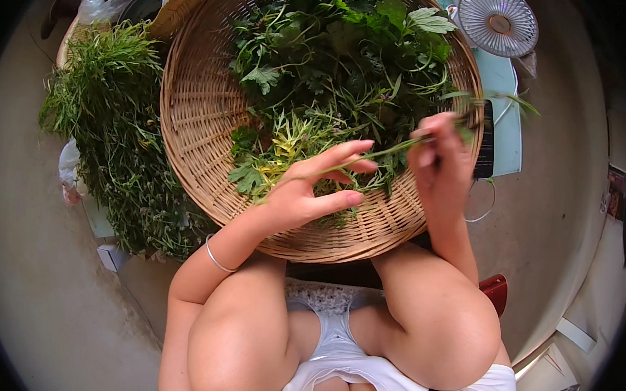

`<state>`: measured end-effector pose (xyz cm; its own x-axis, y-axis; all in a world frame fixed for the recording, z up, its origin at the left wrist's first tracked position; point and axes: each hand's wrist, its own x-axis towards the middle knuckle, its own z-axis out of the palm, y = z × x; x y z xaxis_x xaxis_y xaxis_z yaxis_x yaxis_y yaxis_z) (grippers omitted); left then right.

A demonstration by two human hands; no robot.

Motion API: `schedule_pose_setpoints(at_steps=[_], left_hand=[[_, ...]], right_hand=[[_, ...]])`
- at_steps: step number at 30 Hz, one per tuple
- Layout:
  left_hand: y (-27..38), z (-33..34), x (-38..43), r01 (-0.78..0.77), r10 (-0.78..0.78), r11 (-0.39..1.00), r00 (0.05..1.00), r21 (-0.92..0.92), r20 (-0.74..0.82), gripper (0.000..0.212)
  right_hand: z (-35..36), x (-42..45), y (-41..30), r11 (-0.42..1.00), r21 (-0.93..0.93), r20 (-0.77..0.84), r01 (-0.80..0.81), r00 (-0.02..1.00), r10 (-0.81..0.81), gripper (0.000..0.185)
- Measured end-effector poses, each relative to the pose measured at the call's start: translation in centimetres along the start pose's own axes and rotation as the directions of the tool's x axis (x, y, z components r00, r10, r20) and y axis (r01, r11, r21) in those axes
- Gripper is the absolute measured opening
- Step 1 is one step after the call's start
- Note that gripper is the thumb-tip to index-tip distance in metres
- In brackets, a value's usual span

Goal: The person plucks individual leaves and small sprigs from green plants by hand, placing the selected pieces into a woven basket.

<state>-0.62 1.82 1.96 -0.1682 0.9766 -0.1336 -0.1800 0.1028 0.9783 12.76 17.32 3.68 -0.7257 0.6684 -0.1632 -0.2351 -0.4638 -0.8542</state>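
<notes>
A round wicker basket [205,119] stands before me, heaped with leafy green stems [343,52] and some yellowed leaves [286,145] nearer me. Over its near part, my left hand [313,187] has thumb and fingers spread apart, with a long thin green stalk [380,154] passing across it. The stalk runs up to my right hand [442,149], whose bent fingers pinch it above the basket's right rim. Leaves at the stalk's upper end are blurred. Whether the left hand bears any of the stalk's weight is unclear.
Left of the basket lies a large pile of green stems [127,157], with plastic bags [102,0] behind. At the right are a small fan [498,24], a dark phone [485,141] and a white cable [484,211] by a light blue surface [506,148].
</notes>
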Motion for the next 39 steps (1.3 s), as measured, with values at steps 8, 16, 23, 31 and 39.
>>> schedule_pose_setpoints(at_steps=[8,16,23,31,39], left_hand=[[-0.7,-0.9,0.0,-0.074,0.043,0.981,0.985,-0.177,-0.168,0.026],[0.0,-1.5,-1.1,-0.092,0.128,0.980,0.971,0.177,-0.202,0.017],[1.8,-5.9,0.3,0.013,0.533,0.129,0.843,0.992,-0.081,0.030],[-0.1,-8.4,2.4,-0.100,0.290,-0.223,0.943,0.970,0.164,0.019],[-0.4,-8.6,1.9,-0.064,0.391,-0.004,0.918,0.998,0.060,0.010]], right_hand=[[0.6,0.3,0.4,0.868,-0.469,0.165,-0.161,0.950,0.265,0.019],[0.4,0.6,1.1,0.886,-0.443,0.155,-0.139,0.961,0.229,0.016],[-0.6,0.6,1.5,0.974,-0.206,0.053,-0.094,0.993,0.107,0.023],[-0.8,0.6,1.7,0.983,-0.183,0.095,-0.031,0.994,0.049,0.031],[-0.2,0.7,1.8,0.999,-0.005,0.122,0.042,0.992,-0.041,0.041]])
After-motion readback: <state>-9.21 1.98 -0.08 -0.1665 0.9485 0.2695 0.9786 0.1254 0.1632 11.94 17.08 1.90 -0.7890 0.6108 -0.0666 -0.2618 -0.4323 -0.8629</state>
